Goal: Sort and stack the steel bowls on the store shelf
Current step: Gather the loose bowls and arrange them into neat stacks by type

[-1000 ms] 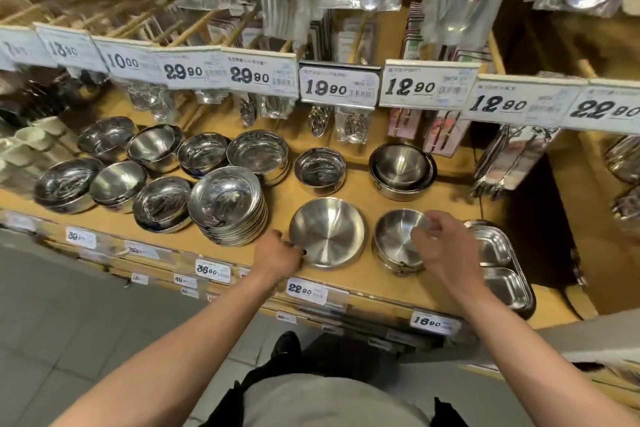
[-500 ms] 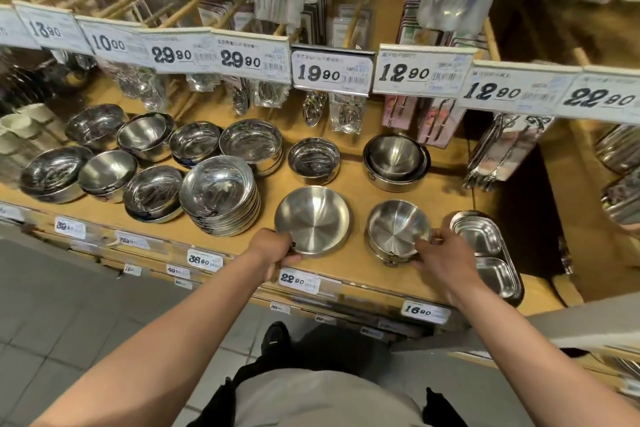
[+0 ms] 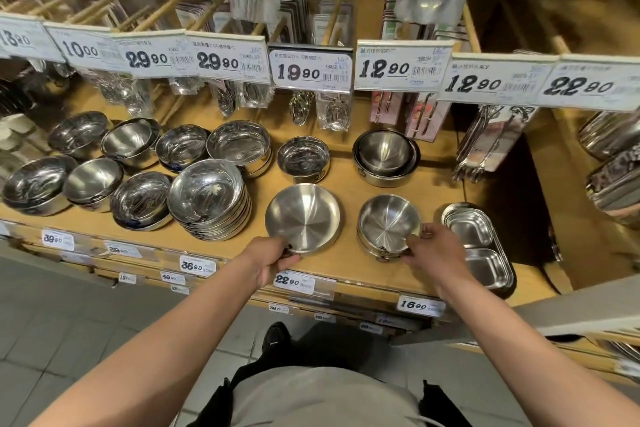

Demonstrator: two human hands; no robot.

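On the front edge of the tan wooden store shelf (image 3: 349,263), the left hand (image 3: 268,262) grasps the near rim of a wide, shallow brushed-steel bowl (image 3: 304,217) that sits mouth up and flat. Just to its right, with bare shelf between them, the right hand (image 3: 438,253) curls its fingers over the near right rim of a smaller, deeper round steel bowl (image 3: 388,224), also mouth up, nested on another beneath it. Touching that hand's far side is a rectangular two-compartment steel tray (image 3: 478,246), its long axis running toward the shelf's front. Left of the shallow bowl rises a tall stack of shiny steel plates-like bowls (image 3: 207,198). White price tags (image 3: 313,71) above read 29.90, 19.90, 12.90; the front strip reads 22.90 and 16.90.
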